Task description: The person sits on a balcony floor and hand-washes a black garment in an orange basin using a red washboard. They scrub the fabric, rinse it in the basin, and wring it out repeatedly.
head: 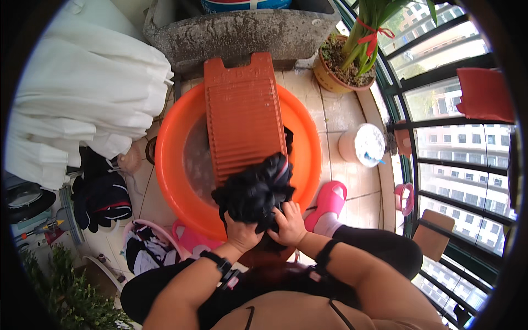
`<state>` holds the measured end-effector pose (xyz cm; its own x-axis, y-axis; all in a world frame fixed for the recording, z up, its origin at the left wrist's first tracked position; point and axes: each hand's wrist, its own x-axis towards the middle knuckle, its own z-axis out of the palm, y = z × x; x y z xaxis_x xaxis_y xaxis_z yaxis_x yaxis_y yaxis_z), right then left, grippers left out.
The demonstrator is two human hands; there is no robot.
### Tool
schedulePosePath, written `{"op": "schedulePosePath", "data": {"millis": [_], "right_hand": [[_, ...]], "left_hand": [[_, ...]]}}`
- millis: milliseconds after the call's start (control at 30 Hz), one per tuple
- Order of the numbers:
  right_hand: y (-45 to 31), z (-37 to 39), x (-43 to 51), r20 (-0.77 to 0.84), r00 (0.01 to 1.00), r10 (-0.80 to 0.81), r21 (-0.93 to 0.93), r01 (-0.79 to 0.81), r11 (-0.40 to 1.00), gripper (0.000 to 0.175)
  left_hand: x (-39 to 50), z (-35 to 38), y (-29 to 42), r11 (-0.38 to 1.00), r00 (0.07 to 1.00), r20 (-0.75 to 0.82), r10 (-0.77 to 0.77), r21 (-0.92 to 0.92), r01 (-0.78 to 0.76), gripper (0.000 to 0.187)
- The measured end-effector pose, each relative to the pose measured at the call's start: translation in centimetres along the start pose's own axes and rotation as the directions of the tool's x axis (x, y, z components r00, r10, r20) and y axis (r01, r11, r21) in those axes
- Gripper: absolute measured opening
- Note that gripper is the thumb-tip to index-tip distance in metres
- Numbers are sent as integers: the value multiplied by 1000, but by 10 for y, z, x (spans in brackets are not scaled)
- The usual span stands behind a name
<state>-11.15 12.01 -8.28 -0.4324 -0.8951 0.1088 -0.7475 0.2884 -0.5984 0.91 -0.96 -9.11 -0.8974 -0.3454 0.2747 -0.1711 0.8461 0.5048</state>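
Observation:
Bunched on the lower part of a red-brown ridged washboard (245, 119) is a black garment (251, 194) with a pale and red stripe. My left hand (243, 234) grips its near left side, and my right hand (289, 225) grips its near right side. The washboard leans across a round orange basin (307, 173), its notched end past the far rim. Cloudy water (196, 161) shows in the basin left of the board. Some dark cloth (288, 140) lies at the board's right edge. My fingertips are partly hidden in the folds.
A concrete sink (243, 37) stands beyond the basin. To the right are a potted plant (346, 78) and a white-topped bucket (363, 144). At left lie dark clothes (103, 200), a pink tub of laundry (150, 247) and hanging white fabric (90, 90). Barred windows (458, 148) line the right side.

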Motion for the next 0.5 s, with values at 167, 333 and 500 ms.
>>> {"op": "schedulePosePath", "data": {"millis": [167, 333, 500], "right_hand": [[64, 37, 107, -87, 979, 183, 39, -181, 983, 43], [32, -17, 164, -100, 994, 51, -119, -63, 991, 48], [-4, -19, 87, -22, 994, -106, -20, 106, 994, 43]], "left_hand": [[78, 52, -65, 826, 817, 136, -560, 163, 539, 46], [126, -23, -57, 869, 869, 98, -486, -53, 492, 63], [44, -16, -23, 948, 907, 314, -280, 240, 210, 60]]}}
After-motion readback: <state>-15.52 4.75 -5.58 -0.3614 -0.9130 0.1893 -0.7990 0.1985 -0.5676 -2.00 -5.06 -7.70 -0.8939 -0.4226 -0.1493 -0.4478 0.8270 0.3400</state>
